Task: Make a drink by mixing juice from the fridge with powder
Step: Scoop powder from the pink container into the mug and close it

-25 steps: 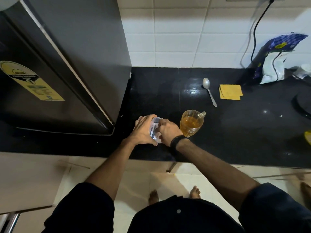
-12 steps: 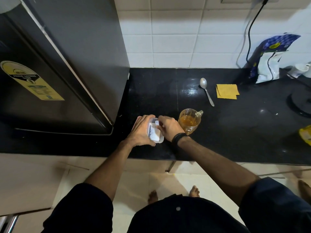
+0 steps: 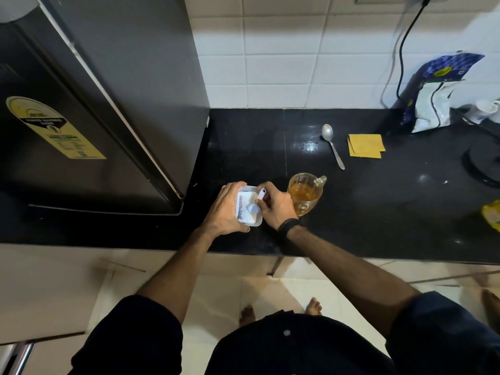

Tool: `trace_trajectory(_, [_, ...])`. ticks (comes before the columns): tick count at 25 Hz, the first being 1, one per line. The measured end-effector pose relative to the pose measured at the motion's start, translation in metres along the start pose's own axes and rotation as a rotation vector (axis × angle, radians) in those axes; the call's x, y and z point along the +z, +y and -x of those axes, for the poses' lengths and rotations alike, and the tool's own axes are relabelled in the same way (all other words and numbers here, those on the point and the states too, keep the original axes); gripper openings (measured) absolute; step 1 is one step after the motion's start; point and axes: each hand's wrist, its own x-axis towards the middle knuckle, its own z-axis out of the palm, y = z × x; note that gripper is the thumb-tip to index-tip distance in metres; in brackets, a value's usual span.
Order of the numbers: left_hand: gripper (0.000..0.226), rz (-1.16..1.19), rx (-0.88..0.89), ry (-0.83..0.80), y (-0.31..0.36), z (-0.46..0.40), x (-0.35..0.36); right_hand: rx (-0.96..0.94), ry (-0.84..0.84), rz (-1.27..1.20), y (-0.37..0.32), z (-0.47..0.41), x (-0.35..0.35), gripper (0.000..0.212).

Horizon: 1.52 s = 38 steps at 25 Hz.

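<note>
since a second ago the powder tub (image 3: 248, 206) is open; my left hand (image 3: 226, 211) grips it, my right hand (image 3: 274, 205) pinches the little scoop (image 3: 257, 203) in it. juice mug (image 3: 304, 193) waits just right. scooping's next, i'd guess.

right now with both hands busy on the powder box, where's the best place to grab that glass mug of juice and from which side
Take the glass mug by its handle, which sticks out at the far right of the rim, away from the right hand. Come in from the right over bare counter; the left side is crowded by that hand and the powder box. It stands upright and holds juice, so keep it level.
</note>
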Motion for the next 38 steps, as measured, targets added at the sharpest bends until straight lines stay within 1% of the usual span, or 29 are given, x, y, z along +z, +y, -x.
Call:
trace_trajectory(4, [0.108, -0.046, -0.010, 0.010, 0.000, -0.001, 0.002, -0.074, -0.039, 0.056, 0.000, 0.008, 0.000, 0.025])
trace_trajectory(7, [0.109, -0.066, -0.004, 0.019, 0.000, -0.002, 0.005, -0.132, -0.055, 0.151, 0.002, 0.013, 0.001, 0.033])
trace_trajectory(9, [0.108, -0.074, 0.002, 0.025, 0.000, -0.002, 0.006, -0.123, -0.059, 0.194, 0.004, 0.014, 0.002, 0.036])
trace_trajectory(12, [0.109, -0.088, 0.012, 0.040, 0.000, -0.001, 0.008, -0.089, -0.064, 0.179, 0.007, 0.015, 0.004, 0.038])
trace_trajectory(19, [0.108, -0.114, 0.000, 0.060, 0.000, 0.000, 0.010, 0.049, -0.042, 0.050, 0.007, 0.016, 0.013, 0.031])
trace_trajectory(25, [0.113, -0.016, -0.046, 0.077, 0.001, 0.001, 0.008, 0.173, 0.014, -0.104, 0.004, 0.011, 0.018, 0.021])
trace_trajectory(29, [0.107, 0.114, -0.081, 0.114, 0.005, -0.001, 0.009, 0.388, 0.077, -0.304, -0.002, 0.003, 0.012, 0.021])
trace_trajectory(33, [0.113, 0.155, -0.138, 0.098, 0.000, -0.002, 0.014, 0.625, 0.125, -0.523, -0.005, -0.003, 0.012, 0.023])
trace_trajectory(38, [0.111, 0.098, -0.130, 0.084, 0.004, -0.002, 0.017, 0.708, 0.154, -0.628, -0.008, -0.006, 0.015, 0.017])
